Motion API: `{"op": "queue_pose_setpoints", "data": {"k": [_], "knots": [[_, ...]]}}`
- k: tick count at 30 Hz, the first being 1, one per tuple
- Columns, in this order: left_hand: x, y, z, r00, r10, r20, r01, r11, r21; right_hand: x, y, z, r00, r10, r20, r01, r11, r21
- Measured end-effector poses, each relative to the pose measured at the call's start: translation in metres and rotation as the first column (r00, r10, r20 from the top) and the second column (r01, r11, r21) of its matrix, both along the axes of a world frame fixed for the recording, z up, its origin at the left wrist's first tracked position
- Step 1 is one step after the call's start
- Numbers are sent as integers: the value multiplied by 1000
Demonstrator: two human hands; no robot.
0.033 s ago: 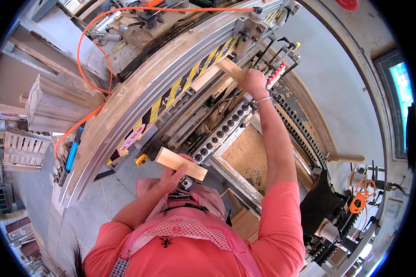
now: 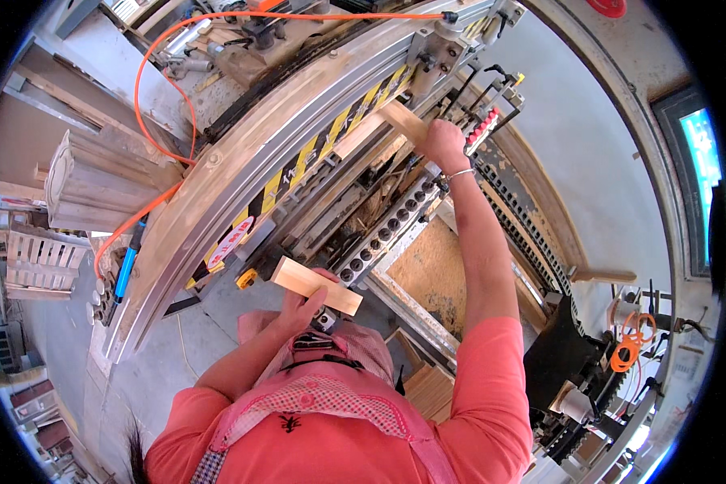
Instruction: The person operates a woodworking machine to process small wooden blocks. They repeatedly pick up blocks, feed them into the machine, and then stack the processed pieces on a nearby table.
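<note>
Low in front of my body, my left hand (image 2: 302, 308) is closed around a short, pale wooden block (image 2: 308, 284). Its fingers are partly hidden behind the wood. My right arm is stretched out over the machine, and my right hand (image 2: 444, 145) grips the near end of another wooden block (image 2: 403, 122). That block's far end meets a light wooden piece (image 2: 358, 136), which lies beside the yellow-and-black striped strip (image 2: 302, 167) on the machine's rail. Below my right hand runs a metal bar with a row of dark round holes (image 2: 385, 235).
A long curved rail (image 2: 169, 210) crosses on the left, with an orange hose (image 2: 139, 105) looping over it. Wood chips lie inside the machine. A brown board (image 2: 430, 270) sits right of the holed bar. A lit screen (image 2: 702, 161) stands far right, and a black chain track (image 2: 532, 226) curves nearby.
</note>
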State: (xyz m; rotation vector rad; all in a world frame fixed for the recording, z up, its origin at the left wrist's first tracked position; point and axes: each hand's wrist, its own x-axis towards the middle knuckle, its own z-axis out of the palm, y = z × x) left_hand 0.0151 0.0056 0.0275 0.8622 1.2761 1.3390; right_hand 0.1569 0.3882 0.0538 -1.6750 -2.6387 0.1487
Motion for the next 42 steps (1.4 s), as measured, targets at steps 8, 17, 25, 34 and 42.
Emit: {"op": "queue_pose_setpoints", "data": {"k": [8, 17, 25, 34, 42], "knots": [[1, 2, -1, 997, -16, 75, 16, 1000, 2, -11, -1, 9, 999, -32, 22, 33, 999, -13], [-2, 4, 2, 998, -47, 44, 47, 999, 7, -8, 3, 2, 999, -14, 41, 16, 999, -34], [0, 4, 3, 997, -45, 55, 45, 999, 4, -12, 1, 7, 999, -31, 39, 32, 999, -19], [2, 2, 3, 998, -25, 60, 27, 999, -33, -14, 2, 8, 999, 7, 38, -7, 1000, -12], [0, 6, 22, 998, -65, -14, 64, 995, -76, -13, 9, -3, 998, 50, 49, -49, 999, -14]]}}
